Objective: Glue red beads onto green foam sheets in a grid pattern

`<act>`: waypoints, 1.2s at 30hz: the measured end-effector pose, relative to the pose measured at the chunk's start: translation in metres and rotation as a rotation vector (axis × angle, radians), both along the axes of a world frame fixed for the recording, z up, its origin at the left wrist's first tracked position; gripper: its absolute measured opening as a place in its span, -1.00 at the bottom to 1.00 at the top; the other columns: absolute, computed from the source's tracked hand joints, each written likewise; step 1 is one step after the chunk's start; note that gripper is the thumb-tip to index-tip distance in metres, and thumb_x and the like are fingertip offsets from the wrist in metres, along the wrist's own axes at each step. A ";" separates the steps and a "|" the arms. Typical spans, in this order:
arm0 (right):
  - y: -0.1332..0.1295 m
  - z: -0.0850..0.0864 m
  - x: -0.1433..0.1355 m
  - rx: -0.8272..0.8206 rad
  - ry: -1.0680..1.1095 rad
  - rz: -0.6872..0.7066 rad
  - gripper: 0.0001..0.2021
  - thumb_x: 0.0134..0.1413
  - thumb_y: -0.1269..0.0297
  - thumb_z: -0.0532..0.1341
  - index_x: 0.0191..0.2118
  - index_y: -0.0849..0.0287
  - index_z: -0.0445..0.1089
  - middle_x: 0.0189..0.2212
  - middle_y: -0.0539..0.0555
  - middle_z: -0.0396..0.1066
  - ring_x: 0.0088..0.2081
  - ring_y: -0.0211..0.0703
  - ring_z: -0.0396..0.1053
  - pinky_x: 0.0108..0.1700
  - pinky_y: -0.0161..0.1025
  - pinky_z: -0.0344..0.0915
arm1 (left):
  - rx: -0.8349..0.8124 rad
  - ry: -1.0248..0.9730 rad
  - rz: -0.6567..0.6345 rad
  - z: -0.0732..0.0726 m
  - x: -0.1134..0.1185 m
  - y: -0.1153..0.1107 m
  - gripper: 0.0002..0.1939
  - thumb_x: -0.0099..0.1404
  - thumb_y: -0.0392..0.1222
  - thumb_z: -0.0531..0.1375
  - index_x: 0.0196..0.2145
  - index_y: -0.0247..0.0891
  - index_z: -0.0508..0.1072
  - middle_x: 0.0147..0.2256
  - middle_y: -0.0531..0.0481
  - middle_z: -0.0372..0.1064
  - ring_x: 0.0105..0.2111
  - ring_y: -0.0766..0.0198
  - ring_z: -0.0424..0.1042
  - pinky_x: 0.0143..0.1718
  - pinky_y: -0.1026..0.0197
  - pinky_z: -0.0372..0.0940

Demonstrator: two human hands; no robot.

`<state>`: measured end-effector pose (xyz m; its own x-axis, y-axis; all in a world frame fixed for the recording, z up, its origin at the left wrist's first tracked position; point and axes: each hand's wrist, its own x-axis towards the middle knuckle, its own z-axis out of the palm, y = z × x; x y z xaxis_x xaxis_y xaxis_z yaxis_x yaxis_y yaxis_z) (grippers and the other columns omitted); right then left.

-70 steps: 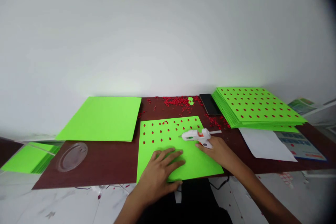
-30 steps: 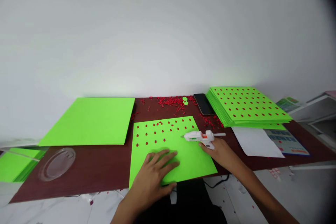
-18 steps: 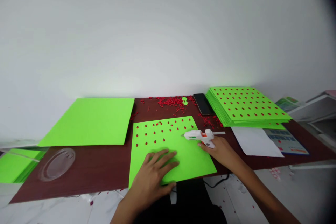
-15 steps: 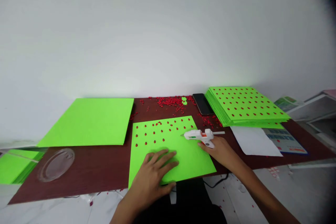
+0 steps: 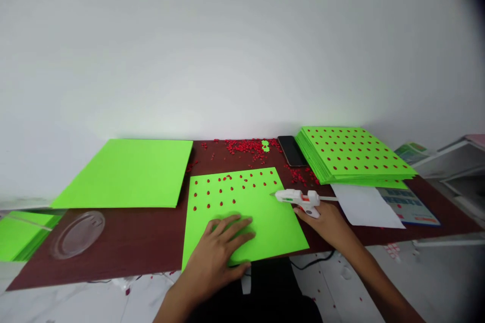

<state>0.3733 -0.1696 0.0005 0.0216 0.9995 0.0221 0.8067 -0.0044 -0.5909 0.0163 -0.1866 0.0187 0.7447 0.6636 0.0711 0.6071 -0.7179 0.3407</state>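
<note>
A bright green sheet (image 5: 265,222) lies on the dark red table in front of me, with rows of small red pieces (image 5: 221,191) on its upper part. My left hand (image 5: 220,247) rests on its lower left part, fingers spread and holding nothing. My right hand (image 5: 326,219) is wrapped round the handle of a white glue gun (image 5: 295,196). The gun's nozzle points left, over the right part of the sheet, and a pale stick extends from its back.
Plain green sheets (image 5: 125,174) lie at the left, above a clear plastic lid (image 5: 78,234). Loose red pieces (image 5: 246,146) are scattered near the wall beside a black phone (image 5: 291,150). Red-dotted green sheets (image 5: 352,149) are stacked at the right, near white paper (image 5: 367,207).
My right hand has moved the glue gun a little to the right. My left hand keeps its place on the sheet. The view has shifted slightly.
</note>
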 end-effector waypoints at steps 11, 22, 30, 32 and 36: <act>0.002 0.007 -0.005 0.004 0.001 0.030 -0.65 0.24 0.00 0.19 -0.28 0.17 0.58 -0.35 0.21 0.64 -0.33 0.14 0.58 -0.25 -0.12 0.37 | 0.024 -0.012 0.010 -0.001 0.001 0.000 -0.37 0.33 -0.08 0.35 0.32 0.06 0.34 0.42 0.10 0.15 0.37 -0.03 0.16 0.26 -0.08 0.10; 0.006 0.000 -0.003 0.043 -0.093 0.028 -0.64 0.25 0.02 0.15 -0.27 0.17 0.59 -0.32 0.24 0.65 -0.26 0.19 0.61 -0.22 -0.11 0.38 | 0.016 -0.008 0.004 -0.001 0.000 0.002 -0.39 0.35 -0.08 0.34 0.31 0.06 0.34 0.42 0.08 0.14 0.37 -0.04 0.16 0.26 -0.09 0.09; 0.005 0.000 -0.001 0.036 -0.082 0.038 -0.67 0.23 0.03 0.18 -0.32 0.14 0.58 -0.39 0.19 0.63 -0.34 0.14 0.59 -0.27 -0.13 0.37 | 0.022 -0.021 0.004 -0.003 0.000 0.001 -0.38 0.34 -0.07 0.34 0.31 0.06 0.34 0.41 0.08 0.16 0.37 -0.04 0.16 0.28 -0.07 0.09; 0.004 0.002 -0.001 0.024 -0.053 0.031 -0.67 0.22 0.01 0.20 -0.33 0.14 0.57 -0.39 0.18 0.63 -0.35 0.13 0.59 -0.28 -0.13 0.37 | 0.031 -0.028 0.000 -0.003 -0.001 0.001 -0.38 0.35 -0.06 0.33 0.32 0.07 0.34 0.41 0.06 0.17 0.37 -0.04 0.16 0.29 -0.06 0.08; 0.007 0.005 -0.001 0.034 -0.038 0.025 -0.67 0.22 0.01 0.21 -0.29 0.17 0.59 -0.33 0.22 0.65 -0.31 0.15 0.59 -0.24 -0.12 0.38 | 0.039 -0.019 0.000 -0.003 -0.001 0.001 -0.39 0.36 -0.06 0.33 0.32 0.07 0.33 0.41 0.07 0.16 0.37 -0.04 0.17 0.28 -0.07 0.09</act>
